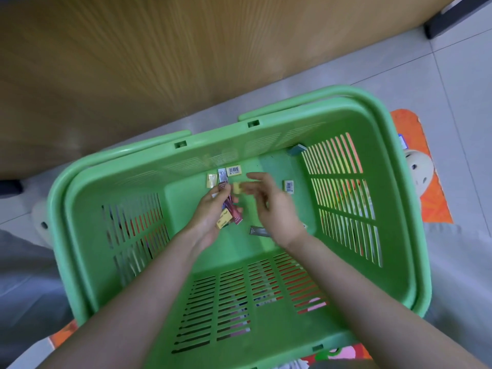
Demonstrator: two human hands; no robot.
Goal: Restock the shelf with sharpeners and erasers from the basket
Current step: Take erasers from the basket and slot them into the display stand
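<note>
Both bare forearms reach down from the near edge into a green plastic basket (386, 155) with slotted walls. The left hand (210, 211) is closed round a small bundle of packets (229, 214): yellow ones and dark red ones show at the palm and heel, and another dark red end sticks up past the fingertips. The right hand (274, 206) is just beside it, fingers loosely curled and blurred; a small yellow eraser (237, 188) sits at its fingertips, between the two hands, but the blur hides whether it is actually pinched.

Just below the right wrist a grey packet (259, 231) lies flat on the basket floor. Right of the right hand's knuckles lies a small white barcoded packet (289, 186). Beyond the left fingertips are three more pieces close together: a yellow packet (211, 180), a silver packet (222, 174) and a pale barcoded eraser (234, 170). Farther still, in the far right corner of the floor, a grey-blue piece (296, 149) leans against the wall.

The basket stands on an orange printed mat (431, 203), whose colours show through the slots; a cream perforated shoe (418, 171) shows past the right rim. Around that lies pale grey tiled floor (466, 102). Beyond the far rim rises a broad wood-grain panel (159, 49), with a dark fitting (458, 17) at the far right corner.
</note>
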